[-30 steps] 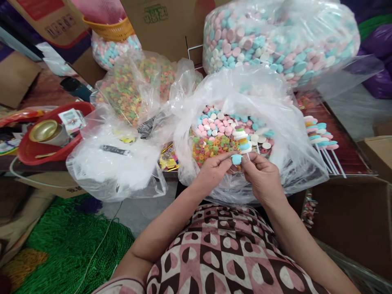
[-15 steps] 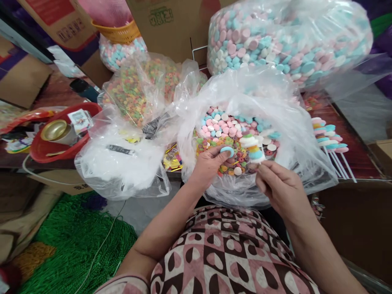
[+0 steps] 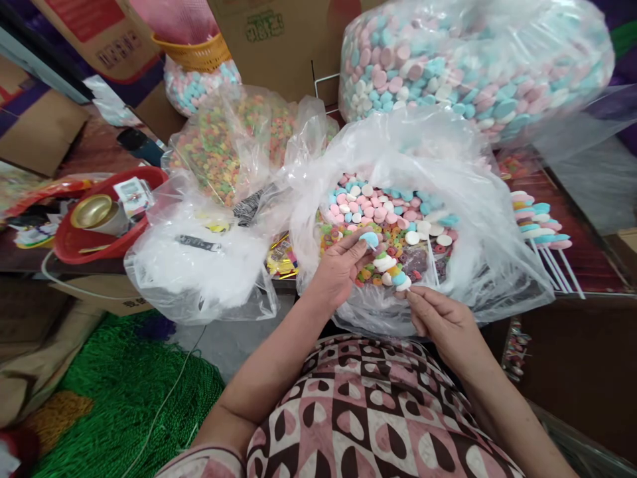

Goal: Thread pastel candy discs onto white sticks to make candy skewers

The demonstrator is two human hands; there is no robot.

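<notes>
An open clear plastic bag [image 3: 478, 265] in front of me holds pink, blue and white candy discs and small coloured candy rings. My left hand [image 3: 338, 269] is inside the bag's mouth and pinches a blue candy disc [image 3: 369, 238] between thumb and fingers. My right hand [image 3: 438, 318] is closed on the stick of a candy skewer [image 3: 391, 267] whose stacked candies tip left toward the blue disc. The two hands are a few centimetres apart.
Finished candy skewers [image 3: 535, 222] lie to the right. A large sealed bag of discs [image 3: 472, 60] sits behind, a bag of coloured rings [image 3: 223, 146] to the left. A red bowl [image 3: 74, 245] with a gold lid stands far left. Cardboard boxes [image 3: 279, 40] back the table.
My right hand has dropped lower and tilted the skewer so its top points toward my left hand. The left hand has stayed in the bag with the blue disc.
</notes>
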